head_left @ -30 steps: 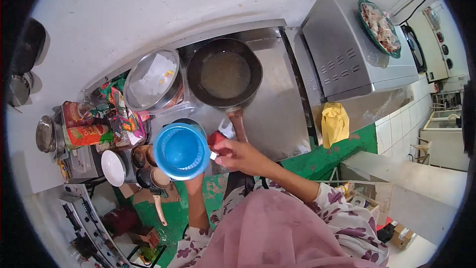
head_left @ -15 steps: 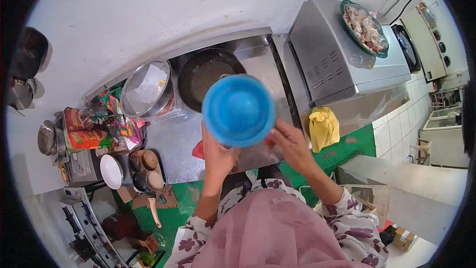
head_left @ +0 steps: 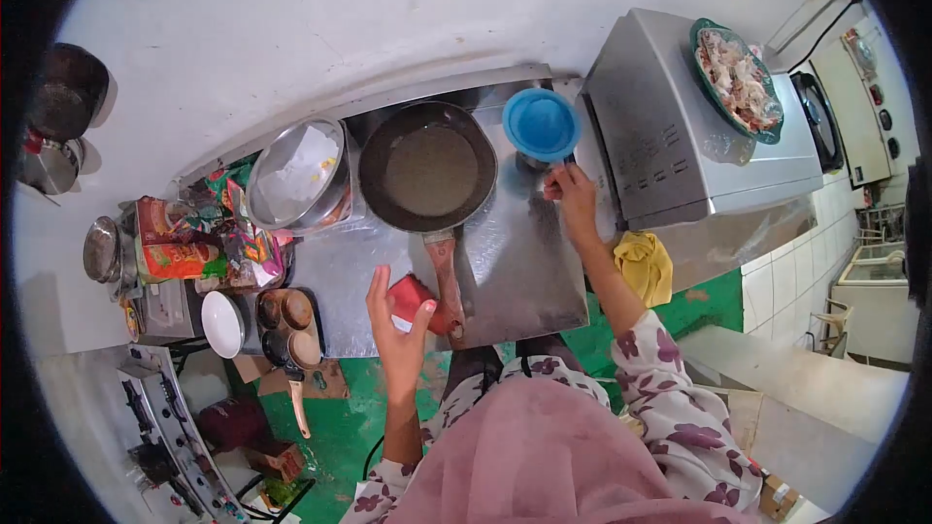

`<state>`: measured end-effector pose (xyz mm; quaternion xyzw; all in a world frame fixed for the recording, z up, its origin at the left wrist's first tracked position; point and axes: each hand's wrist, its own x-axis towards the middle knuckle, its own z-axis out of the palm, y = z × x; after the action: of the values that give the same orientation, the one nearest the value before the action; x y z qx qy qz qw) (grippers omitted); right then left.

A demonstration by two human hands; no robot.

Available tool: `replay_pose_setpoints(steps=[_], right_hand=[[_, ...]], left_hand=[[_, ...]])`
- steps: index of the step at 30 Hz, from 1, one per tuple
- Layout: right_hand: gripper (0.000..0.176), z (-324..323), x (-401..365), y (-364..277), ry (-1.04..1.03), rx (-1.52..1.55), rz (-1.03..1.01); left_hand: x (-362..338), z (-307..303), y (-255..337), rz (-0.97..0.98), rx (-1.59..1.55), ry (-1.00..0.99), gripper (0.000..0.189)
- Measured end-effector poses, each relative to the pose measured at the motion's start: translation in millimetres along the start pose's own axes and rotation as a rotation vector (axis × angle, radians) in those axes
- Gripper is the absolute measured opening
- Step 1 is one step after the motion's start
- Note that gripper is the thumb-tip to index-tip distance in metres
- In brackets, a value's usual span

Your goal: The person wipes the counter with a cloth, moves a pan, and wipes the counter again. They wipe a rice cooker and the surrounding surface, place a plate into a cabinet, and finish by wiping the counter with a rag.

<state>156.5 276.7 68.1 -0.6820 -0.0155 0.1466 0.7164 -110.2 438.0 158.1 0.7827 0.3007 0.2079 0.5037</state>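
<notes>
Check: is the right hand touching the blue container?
Cannot tell. In the head view the right hand ends beside the base of the blue container; neither contact nor gap shows plainly.

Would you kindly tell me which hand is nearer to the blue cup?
Right. The right hand is just beside the base of the blue cup; the left hand is well away, by the pan handle.
</notes>
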Motion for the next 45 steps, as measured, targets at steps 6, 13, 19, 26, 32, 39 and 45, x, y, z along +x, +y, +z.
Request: replay_pose_setpoints(steps=[6, 13, 19, 26, 32, 39, 45], right_hand=[[0.028, 26.1, 21.0, 34.1, 0.106, -0.012, 0.011], [0.028, 46.1, 27.2, 39.2, 0.098, 0.069, 0.019], [0.028, 45.3, 9.5, 27.3, 0.097, -0.030, 0.080], [0.031, 59.9, -95.8, -69.9, 0.201, -0.302, -0.397], [0.040, 114.5, -167.9, -88.1, -0.541, -0.774, -0.879], [0.063, 76.7, -130.2, -82.5, -0.186, -0.369, -0.391], [0.065, 95.8, -174.9, -111.3, -0.321, 0.347, 0.067]], left_hand=[[-0.7, -1.8, 0.2, -0.041, 0.003, 0.045, 0.066], [7.6, -2.1, 0.3, -0.045, 0.038, 0.021, 0.059], [17.6, -4.6, 0.6, -0.036, 0.027, -0.009, 0.055], [33.4, 13.1, 7.7, -0.251, -0.530, -0.073, 0.045], [31.6, 31.4, 47.2, -0.672, -1.212, -0.381, 0.068], [19.6, -9.7, 96.4, -0.304, -1.190, -0.731, 0.096], [29.6, 19.8, 37.5, 0.549, -0.226, -0.478, 0.073]])
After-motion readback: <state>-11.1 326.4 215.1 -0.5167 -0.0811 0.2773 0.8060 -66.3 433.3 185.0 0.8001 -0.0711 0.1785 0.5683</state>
